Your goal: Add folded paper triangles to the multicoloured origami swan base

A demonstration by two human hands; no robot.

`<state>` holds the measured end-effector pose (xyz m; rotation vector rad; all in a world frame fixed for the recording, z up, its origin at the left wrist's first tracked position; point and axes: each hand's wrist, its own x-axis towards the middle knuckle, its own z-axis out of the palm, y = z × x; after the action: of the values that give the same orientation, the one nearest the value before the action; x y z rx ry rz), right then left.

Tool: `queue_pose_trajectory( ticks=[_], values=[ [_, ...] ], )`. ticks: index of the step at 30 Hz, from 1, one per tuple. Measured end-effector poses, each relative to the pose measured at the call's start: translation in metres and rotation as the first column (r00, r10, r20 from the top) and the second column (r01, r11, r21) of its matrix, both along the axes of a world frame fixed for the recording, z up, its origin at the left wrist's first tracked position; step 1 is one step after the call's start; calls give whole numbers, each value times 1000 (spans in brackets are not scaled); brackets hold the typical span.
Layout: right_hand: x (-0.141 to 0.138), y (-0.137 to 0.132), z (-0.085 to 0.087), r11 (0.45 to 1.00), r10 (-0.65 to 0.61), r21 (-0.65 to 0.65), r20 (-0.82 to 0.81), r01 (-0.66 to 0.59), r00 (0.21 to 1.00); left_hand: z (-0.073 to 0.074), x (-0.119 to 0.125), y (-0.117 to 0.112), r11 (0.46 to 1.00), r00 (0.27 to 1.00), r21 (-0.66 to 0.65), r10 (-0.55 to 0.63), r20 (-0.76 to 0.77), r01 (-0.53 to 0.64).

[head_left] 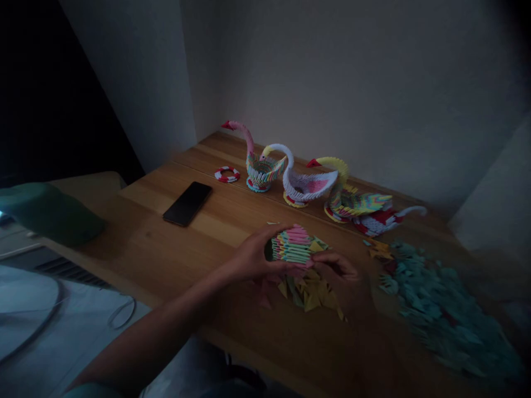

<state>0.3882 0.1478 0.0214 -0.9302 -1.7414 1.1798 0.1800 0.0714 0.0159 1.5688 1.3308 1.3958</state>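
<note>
My left hand is wrapped round a modular origami piece, built of folded paper units in pink, green and yellow rows. At the piece's right lower edge, my right hand has its thumb and fingers pinched together. Whether a loose paper unit sits in that pinch is too dark and small to make out. Beneath both hands lies a heap of folded yellow and pink paper triangles, partly covered by the right hand.
Paper swans in pink, white and yellow stand along the wall, near a red-and-white ring. A black phone lies to the left. Teal paper pieces spread at right. A green object is at the table's left edge.
</note>
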Motion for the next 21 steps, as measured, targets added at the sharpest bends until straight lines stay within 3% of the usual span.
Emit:
queue_pose_trajectory(
  ticks=[3,9,17,21],
  values=[
    [4,6,-7,1000,13,6,42,-13,999,-3,-1,2,999,996,41,10,-86,-7],
    [2,10,-14,965,75,-249,-18,-77,997,-1,1,2,994,997,109,9,-75,-1],
    [1,7,-10,947,89,-298,-110,-118,990,0,2,1,991,997,134,-2,-81,13],
    [-1,5,-11,941,27,-333,-99,-59,995,1,3,1,987,996,158,32,-85,-18]
  ],
)
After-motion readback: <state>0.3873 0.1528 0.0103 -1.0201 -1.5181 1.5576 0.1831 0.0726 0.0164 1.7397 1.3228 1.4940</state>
